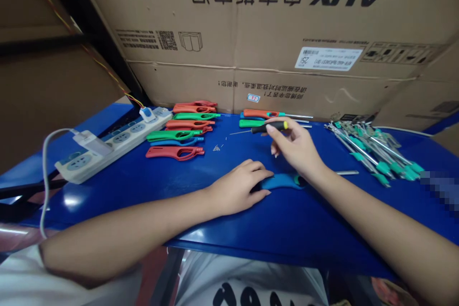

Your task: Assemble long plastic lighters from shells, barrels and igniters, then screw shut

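My left hand (242, 189) is closed around the end of a blue lighter (281, 181) lying on the blue table; its metal tube shows beyond my right forearm. Between the fingers of my right hand (296, 143) is a screwdriver (261, 128) with a black and yellow handle, its thin shaft pointing left above the table. Several tiny screws (216, 148) lie loose beneath and left of the screwdriver tip. Behind my right hand are an orange lighter (256, 114) and a green lighter (250, 123), both with metal tubes.
Several red, green and blue lighter handles (175, 153) lie in a row at the left. A white power strip (124, 141) with a plugged-in charger (92, 143) runs along the left side. At right is a pile of metal tubes with teal ends (373, 150). A large cardboard box (215, 67) stands behind.
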`<state>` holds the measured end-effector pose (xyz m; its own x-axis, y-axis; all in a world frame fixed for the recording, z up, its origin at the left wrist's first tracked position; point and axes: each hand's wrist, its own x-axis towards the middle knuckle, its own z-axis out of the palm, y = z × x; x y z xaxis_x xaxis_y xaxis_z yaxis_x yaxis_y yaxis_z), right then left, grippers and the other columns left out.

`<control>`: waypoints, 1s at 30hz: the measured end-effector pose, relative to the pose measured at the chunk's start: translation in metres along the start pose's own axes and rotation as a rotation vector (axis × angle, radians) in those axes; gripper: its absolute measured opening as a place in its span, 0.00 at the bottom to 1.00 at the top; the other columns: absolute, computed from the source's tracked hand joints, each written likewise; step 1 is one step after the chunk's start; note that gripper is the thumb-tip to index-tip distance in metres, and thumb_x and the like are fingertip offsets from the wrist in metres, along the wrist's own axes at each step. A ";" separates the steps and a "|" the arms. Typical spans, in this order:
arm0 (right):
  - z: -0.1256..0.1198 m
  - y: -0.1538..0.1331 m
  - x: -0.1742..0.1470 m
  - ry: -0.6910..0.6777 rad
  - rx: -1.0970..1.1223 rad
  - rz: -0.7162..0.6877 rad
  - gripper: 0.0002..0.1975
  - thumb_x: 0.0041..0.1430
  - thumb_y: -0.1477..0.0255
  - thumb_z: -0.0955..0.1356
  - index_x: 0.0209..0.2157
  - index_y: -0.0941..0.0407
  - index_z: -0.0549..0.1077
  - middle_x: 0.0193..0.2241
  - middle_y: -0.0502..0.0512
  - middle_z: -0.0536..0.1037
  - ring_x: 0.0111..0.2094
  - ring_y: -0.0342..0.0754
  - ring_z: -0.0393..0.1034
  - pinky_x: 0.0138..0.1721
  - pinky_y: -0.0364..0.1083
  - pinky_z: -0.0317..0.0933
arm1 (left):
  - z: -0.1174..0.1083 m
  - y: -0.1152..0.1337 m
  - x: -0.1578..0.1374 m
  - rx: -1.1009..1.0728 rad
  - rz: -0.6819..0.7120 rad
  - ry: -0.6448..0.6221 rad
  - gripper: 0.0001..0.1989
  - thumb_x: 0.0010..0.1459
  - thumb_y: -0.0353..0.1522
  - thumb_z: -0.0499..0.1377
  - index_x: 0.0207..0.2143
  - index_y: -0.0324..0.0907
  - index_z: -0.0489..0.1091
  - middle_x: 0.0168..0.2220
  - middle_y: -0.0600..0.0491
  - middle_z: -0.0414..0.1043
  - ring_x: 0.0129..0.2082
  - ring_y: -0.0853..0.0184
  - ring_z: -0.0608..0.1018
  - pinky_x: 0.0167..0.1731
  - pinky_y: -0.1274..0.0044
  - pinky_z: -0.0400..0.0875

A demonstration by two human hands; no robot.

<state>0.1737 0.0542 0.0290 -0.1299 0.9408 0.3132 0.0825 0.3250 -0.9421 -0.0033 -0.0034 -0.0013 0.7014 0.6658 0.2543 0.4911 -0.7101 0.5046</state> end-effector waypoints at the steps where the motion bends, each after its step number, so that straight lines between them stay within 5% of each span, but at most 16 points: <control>1: 0.000 0.002 0.000 -0.036 -0.023 0.029 0.21 0.57 0.55 0.73 0.43 0.55 0.73 0.28 0.49 0.76 0.16 0.38 0.66 0.17 0.40 0.62 | 0.000 0.000 0.000 0.000 -0.003 -0.001 0.20 0.66 0.34 0.60 0.57 0.37 0.70 0.50 0.44 0.73 0.52 0.58 0.73 0.57 0.67 0.69; 8: 0.005 0.018 0.000 -0.117 -0.063 0.110 0.22 0.55 0.55 0.73 0.45 0.55 0.74 0.23 0.46 0.73 0.18 0.39 0.67 0.18 0.39 0.62 | 0.001 0.001 0.000 -0.022 -0.028 -0.009 0.20 0.66 0.35 0.61 0.58 0.38 0.70 0.51 0.43 0.73 0.53 0.57 0.73 0.58 0.65 0.69; 13: -0.001 0.011 0.005 0.046 0.046 0.106 0.22 0.55 0.55 0.73 0.43 0.56 0.74 0.30 0.51 0.78 0.17 0.37 0.65 0.16 0.38 0.59 | -0.005 0.013 0.000 -0.152 -0.121 0.066 0.23 0.60 0.35 0.66 0.57 0.41 0.71 0.54 0.44 0.72 0.56 0.56 0.73 0.60 0.61 0.68; 21: -0.027 -0.020 -0.005 0.301 0.324 0.052 0.09 0.54 0.66 0.70 0.29 0.55 0.68 0.16 0.43 0.65 0.15 0.38 0.58 0.15 0.39 0.51 | -0.020 0.016 0.000 -0.768 -0.415 0.214 0.18 0.58 0.35 0.66 0.50 0.39 0.74 0.52 0.43 0.77 0.52 0.59 0.79 0.55 0.63 0.74; 25: -0.036 -0.024 -0.008 0.297 0.376 0.034 0.06 0.51 0.68 0.69 0.26 0.55 0.69 0.14 0.43 0.61 0.14 0.39 0.55 0.15 0.40 0.48 | -0.017 0.003 0.001 -0.791 -0.330 0.423 0.21 0.54 0.34 0.69 0.50 0.38 0.74 0.46 0.45 0.80 0.46 0.62 0.81 0.50 0.68 0.76; 30: -0.035 -0.021 -0.011 0.247 0.389 0.061 0.07 0.53 0.68 0.69 0.25 0.55 0.70 0.13 0.44 0.62 0.13 0.39 0.54 0.15 0.40 0.47 | -0.019 0.004 -0.001 -0.660 -0.246 0.457 0.13 0.54 0.33 0.70 0.42 0.40 0.79 0.40 0.49 0.81 0.40 0.65 0.81 0.43 0.73 0.76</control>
<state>0.2084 0.0404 0.0500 0.1068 0.9671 0.2308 -0.2998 0.2527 -0.9199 -0.0119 -0.0025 0.0161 0.2654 0.9124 0.3117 0.0995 -0.3475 0.9324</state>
